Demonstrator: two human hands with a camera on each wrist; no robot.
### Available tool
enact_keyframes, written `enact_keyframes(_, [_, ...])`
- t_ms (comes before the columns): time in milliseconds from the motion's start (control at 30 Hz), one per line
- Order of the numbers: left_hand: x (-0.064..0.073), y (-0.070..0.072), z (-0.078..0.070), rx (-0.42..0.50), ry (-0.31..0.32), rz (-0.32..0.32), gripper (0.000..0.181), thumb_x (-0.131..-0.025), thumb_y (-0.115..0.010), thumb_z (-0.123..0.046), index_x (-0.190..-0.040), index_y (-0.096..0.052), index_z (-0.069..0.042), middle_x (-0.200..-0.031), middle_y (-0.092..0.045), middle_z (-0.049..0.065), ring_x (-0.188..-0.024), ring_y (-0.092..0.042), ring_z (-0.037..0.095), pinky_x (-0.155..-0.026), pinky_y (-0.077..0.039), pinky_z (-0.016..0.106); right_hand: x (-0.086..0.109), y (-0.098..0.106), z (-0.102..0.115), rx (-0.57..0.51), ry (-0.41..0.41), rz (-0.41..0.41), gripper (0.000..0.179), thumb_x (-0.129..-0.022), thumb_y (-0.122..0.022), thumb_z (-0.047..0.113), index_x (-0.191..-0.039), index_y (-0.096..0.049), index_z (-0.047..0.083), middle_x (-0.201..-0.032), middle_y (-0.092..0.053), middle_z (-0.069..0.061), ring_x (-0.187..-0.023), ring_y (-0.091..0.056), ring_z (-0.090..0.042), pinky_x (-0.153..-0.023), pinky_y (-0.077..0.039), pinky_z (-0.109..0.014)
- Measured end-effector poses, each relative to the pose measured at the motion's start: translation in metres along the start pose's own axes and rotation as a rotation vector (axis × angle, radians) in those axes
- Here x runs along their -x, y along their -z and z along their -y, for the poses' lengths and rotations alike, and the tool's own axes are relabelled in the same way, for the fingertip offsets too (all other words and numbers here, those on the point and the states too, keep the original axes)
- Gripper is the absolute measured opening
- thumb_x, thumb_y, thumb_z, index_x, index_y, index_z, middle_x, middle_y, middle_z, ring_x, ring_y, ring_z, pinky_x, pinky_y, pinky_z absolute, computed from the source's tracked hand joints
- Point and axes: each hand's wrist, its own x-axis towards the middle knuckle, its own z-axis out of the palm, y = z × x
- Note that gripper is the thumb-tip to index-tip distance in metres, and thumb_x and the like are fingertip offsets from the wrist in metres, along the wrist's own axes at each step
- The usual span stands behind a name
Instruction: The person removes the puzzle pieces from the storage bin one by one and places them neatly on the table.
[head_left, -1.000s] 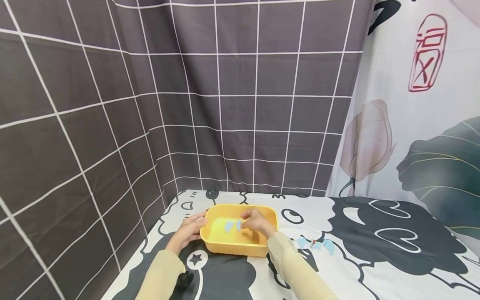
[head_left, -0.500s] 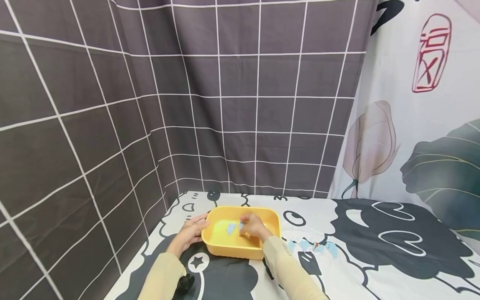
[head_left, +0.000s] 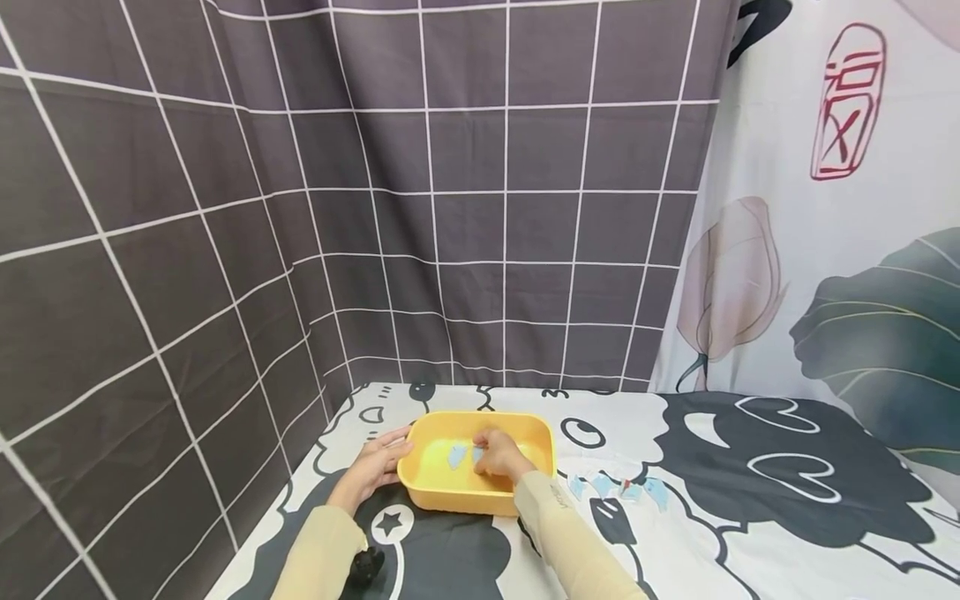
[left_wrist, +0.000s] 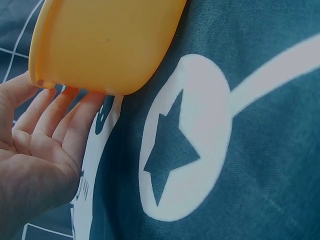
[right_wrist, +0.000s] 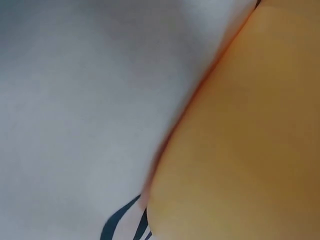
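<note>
A yellow plastic basin point(head_left: 471, 502) stands on the patterned cloth in the head view. My left hand point(head_left: 375, 468) touches its left end; in the left wrist view the fingers point(left_wrist: 60, 107) lie fairly straight against the outer wall, with the thumb by the rim. Inside the basin, my right hand point(head_left: 501, 455) has a small light-blue flat piece point(head_left: 477, 454) between its curled fingers and thumb, partly covered by the hand. Another light-blue piece point(head_left: 457, 456) lies on the basin floor just left of it. The right wrist view shows only the basin's wall point(right_wrist: 240, 140) and cloth.
Several more light-blue pieces point(head_left: 656, 492) lie on the cloth right of the basin, one with a bit of red. A dark gridded curtain point(head_left: 465, 225) hangs behind and to the left. A small black object point(head_left: 365, 567) sits at the left sleeve.
My right hand has settled a little lower in the basin, and its forearm has swung left, uncovering more of the pieces on the cloth. The left hand stays at the basin's end.
</note>
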Motion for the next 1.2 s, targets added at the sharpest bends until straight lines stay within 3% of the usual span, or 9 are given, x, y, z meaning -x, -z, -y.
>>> enact_keyframes(267, [0.0, -0.004, -0.001, -0.007, -0.003, -0.008, 0.054, -0.092, -0.057, -0.021, -0.141, -0.04, -0.005, -0.14, -0.044, 0.021, -0.095, -0.069, 0.022, -0.075, -0.058, 0.035, 0.002, 0.005, -0.001, 0.08, 0.021, 0.014, 0.04, -0.063, -0.066, -0.014, -0.103, -0.061, -0.006, -0.1, -0.062, -0.015, -0.055, -0.048, -0.009, -0.057, -0.047, -0.018])
enact_keyframes(567, [0.0, -0.007, -0.007, -0.036, 0.006, -0.047, 0.05, -0.093, -0.056, -0.022, -0.139, -0.043, -0.009, -0.126, -0.06, 0.02, -0.091, -0.069, 0.02, -0.074, -0.058, 0.033, 0.004, 0.013, 0.0, 0.182, 0.09, 0.011, 0.044, -0.064, -0.062, -0.01, -0.107, -0.062, -0.004, -0.098, -0.061, -0.011, -0.042, -0.049, -0.008, -0.056, -0.048, -0.018])
enact_keyframes(700, [0.002, -0.005, -0.006, -0.037, 0.01, -0.052, 0.051, -0.092, -0.056, -0.023, -0.139, -0.043, -0.008, -0.127, -0.059, 0.021, -0.089, -0.069, 0.018, -0.074, -0.058, 0.032, 0.009, 0.017, 0.005, 0.186, 0.086, 0.019, 0.042, -0.067, -0.065, -0.007, -0.109, -0.062, -0.004, -0.104, -0.063, -0.014, -0.072, -0.063, -0.019, -0.073, -0.053, -0.026])
enact_keyframes(800, [0.003, -0.004, -0.004, -0.022, 0.018, -0.067, 0.05, -0.092, -0.057, -0.023, -0.138, -0.044, -0.008, -0.131, -0.056, 0.02, -0.09, -0.069, 0.018, -0.074, -0.058, 0.032, 0.013, 0.021, 0.008, 0.18, 0.118, 0.024, 0.043, -0.066, -0.066, -0.007, -0.109, -0.061, -0.005, -0.105, -0.064, -0.016, -0.093, -0.061, -0.025, -0.081, -0.053, -0.032])
enact_keyframes(967, [0.004, -0.006, -0.005, -0.049, 0.019, -0.038, 0.053, -0.092, -0.056, -0.024, -0.141, -0.041, -0.008, -0.138, -0.048, 0.02, -0.099, -0.068, 0.021, -0.079, -0.057, 0.034, 0.023, 0.034, 0.008, 0.184, 0.157, 0.001, 0.046, -0.065, -0.066, -0.006, -0.11, -0.06, -0.007, -0.106, -0.065, -0.017, -0.091, -0.06, -0.025, -0.082, -0.053, -0.033])
enact_keyframes(1200, [0.007, -0.002, -0.004, -0.065, 0.017, -0.044, 0.056, -0.092, -0.058, -0.029, -0.141, -0.041, -0.009, -0.129, -0.058, 0.018, -0.094, -0.068, 0.015, -0.078, -0.057, 0.032, 0.03, 0.053, 0.014, 0.144, 0.168, -0.04, 0.046, -0.068, -0.066, -0.004, -0.113, -0.06, -0.005, -0.11, -0.064, -0.015, -0.09, -0.06, -0.019, -0.08, -0.052, -0.028])
